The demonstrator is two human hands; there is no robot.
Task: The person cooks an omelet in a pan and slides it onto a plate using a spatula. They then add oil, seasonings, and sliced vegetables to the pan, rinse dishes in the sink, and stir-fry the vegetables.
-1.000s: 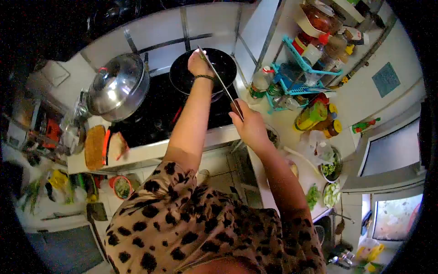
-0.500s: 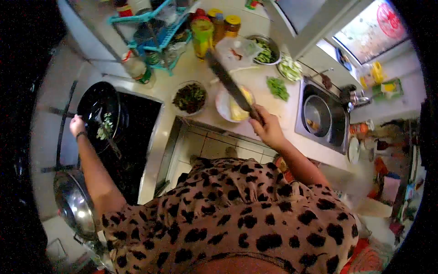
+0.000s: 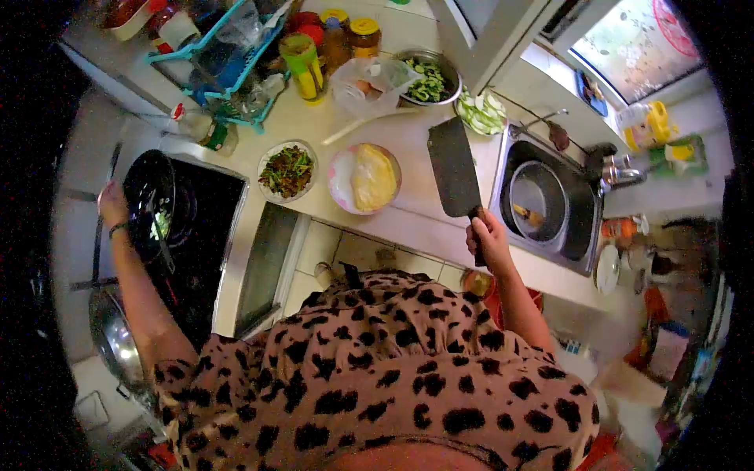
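Counter (image 3: 416, 179) room stretches from bowl (image 3: 340, 186) to sink (image 3: 583, 216) edge; above it, right hand (image 3: 491, 242) clamps a cleaver (image 3: 454, 171); left hand (image 3: 114, 202), outstretched, meets pan's (image 3: 151, 179) far side, fingers unclear.

1 cleaver (image 3: 455, 171), 1 black wok (image 3: 148, 184)

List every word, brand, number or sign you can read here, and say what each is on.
None can be read.
Cleaver: no lettering can be made out.
Green bottle: label too blurred.
Red-capped bottle: label too small and blurred.
Yellow jug: label too blurred.
Window: red mark, no characters legible.
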